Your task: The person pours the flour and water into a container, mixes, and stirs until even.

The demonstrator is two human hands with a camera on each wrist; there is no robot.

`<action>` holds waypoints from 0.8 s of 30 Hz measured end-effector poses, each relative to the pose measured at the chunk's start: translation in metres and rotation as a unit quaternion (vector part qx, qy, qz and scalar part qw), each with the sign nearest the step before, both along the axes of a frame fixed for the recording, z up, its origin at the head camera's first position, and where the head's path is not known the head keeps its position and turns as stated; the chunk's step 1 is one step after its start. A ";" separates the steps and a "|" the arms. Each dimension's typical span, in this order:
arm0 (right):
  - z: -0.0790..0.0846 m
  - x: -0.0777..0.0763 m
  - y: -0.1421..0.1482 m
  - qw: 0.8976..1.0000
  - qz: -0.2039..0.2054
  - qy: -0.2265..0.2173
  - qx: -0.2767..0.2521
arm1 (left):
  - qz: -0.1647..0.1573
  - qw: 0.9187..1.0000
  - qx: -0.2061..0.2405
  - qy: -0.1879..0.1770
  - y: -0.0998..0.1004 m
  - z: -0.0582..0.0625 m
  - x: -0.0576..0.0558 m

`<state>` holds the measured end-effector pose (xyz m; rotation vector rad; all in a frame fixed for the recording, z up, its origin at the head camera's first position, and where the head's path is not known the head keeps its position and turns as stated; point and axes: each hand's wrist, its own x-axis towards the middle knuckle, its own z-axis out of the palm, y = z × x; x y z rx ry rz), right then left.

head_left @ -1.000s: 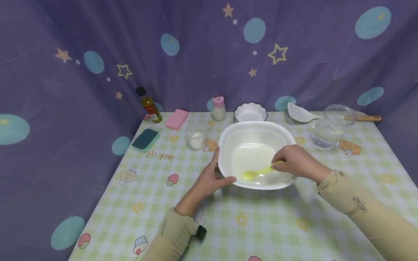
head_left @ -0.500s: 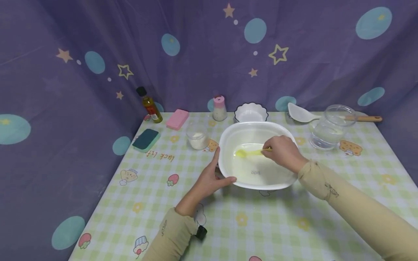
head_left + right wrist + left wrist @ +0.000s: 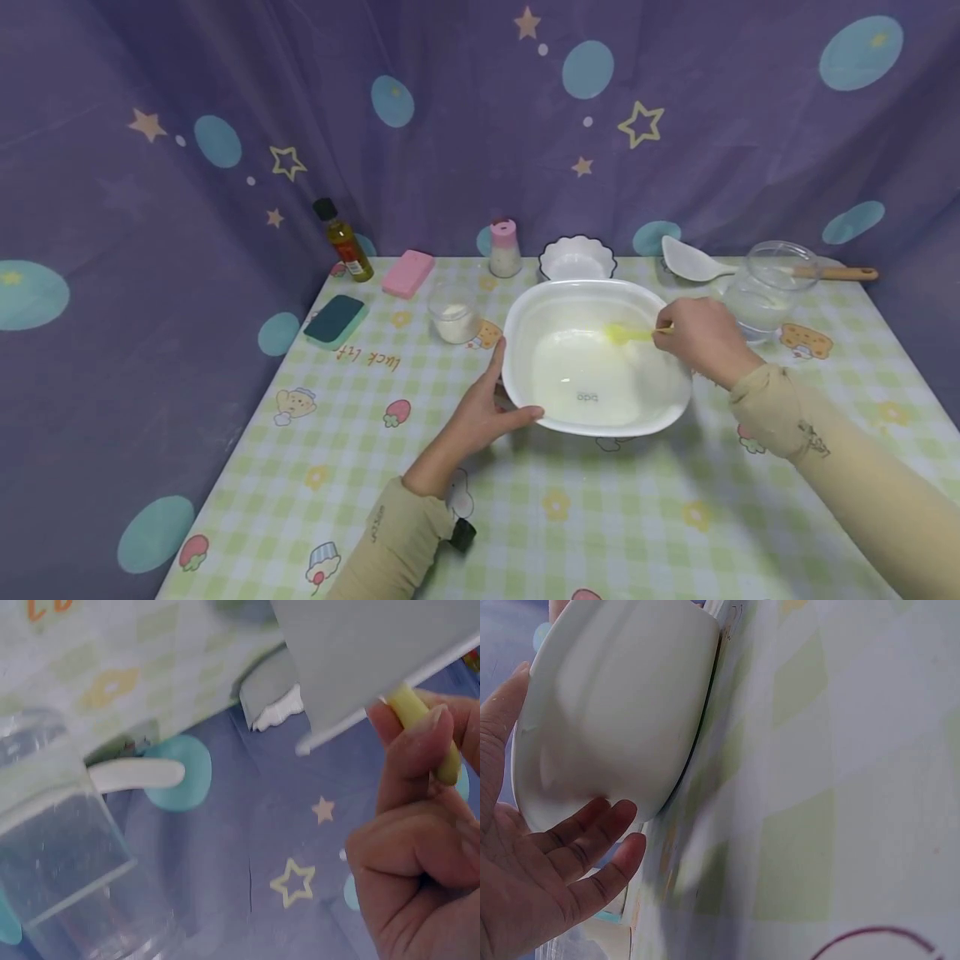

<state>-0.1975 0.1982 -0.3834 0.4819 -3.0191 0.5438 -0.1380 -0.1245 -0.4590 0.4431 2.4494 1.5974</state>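
A white basin (image 3: pixel 600 427) with a pale, cloudy liquid stands on the table. My left hand (image 3: pixel 480 412) holds its left side; the thumb and index finger are at the rim. In the left wrist view, the other fingers (image 3: pixel 592 844) lie loosely bent by the basin's outer wall (image 3: pixel 622 697). Above the basin's right rim, my right hand (image 3: pixel 701 337) pinches the handle of a yellow spoon (image 3: pixel 622 334), whose blurred head is inside the basin near the back right. In the right wrist view, the handle (image 3: pixel 412 712) sits between thumb and fingers.
Behind the basin stand a scalloped dish (image 3: pixel 576 258) and a pink-topped shaker (image 3: pixel 504 250). To the left are a cup of white powder (image 3: pixel 454 321), sponges (image 3: pixel 336 322) and an oil bottle (image 3: pixel 345 246). A clear water jug (image 3: pixel 765 292) and white spatula (image 3: pixel 690 261) are at right.
My right hand moved the spoon from the basin's front to its left middle, then to the back right. My left hand and the basin stayed in place.
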 end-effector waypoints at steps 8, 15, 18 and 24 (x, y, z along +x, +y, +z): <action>0.018 0.011 0.012 0.997 0.026 -0.072 0.005 | -0.005 1.000 0.004 -0.009 0.000 0.005 0.001; 0.023 0.017 0.013 0.990 0.062 -0.130 -0.012 | -0.001 1.000 0.003 0.002 0.000 0.000 0.000; 0.022 0.018 0.010 0.985 0.083 -0.149 -0.019 | 0.000 1.000 -0.001 0.002 0.000 0.000 -0.001; 0.013 0.022 -0.006 0.978 0.128 -0.160 -0.050 | 0.001 1.000 -0.007 -0.002 -0.001 0.000 -0.001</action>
